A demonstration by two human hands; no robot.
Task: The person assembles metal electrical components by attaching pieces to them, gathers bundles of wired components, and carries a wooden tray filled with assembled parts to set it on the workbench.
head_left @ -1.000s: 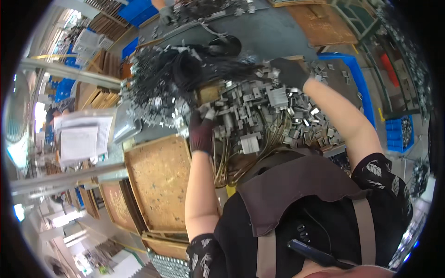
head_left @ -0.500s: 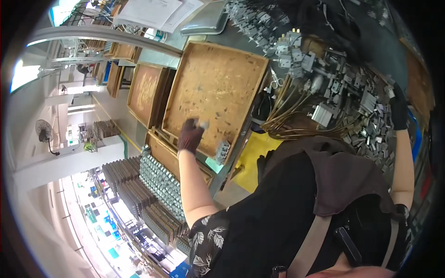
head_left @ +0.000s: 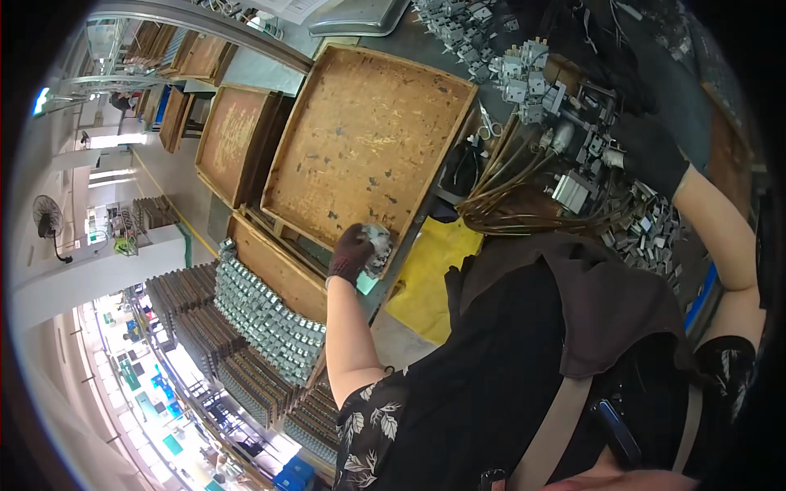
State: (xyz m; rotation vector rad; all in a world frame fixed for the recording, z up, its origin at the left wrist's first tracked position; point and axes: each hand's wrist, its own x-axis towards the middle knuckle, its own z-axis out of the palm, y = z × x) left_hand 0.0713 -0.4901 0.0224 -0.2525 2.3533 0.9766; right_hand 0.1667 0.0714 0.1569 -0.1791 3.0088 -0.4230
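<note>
My left hand, in a dark reddish-brown knit glove, is at the near corner of a shallow wooden tray. Its fingers close on a small grey metal part, up against the few similar parts grouped there. Wearing a dark grey glove, my right hand reaches in from the right to the metal fixture. A small silvery metal piece shows at its fingertips. The glove hides most of the grip. A grey metal cylinder block and bent brass-coloured tubes lie beside the fixture.
Loose metal parts are heaped right of the fixture, and more lie at the back. Scissors rest by the tray's right edge. Left stand another wooden tray and rows of grey parts. A yellow sheet lies near me.
My left hand has moved toward me and right, from over the tray to the grouped parts at its corner. My right hand has swung left from the loose heap to the fixture.
</note>
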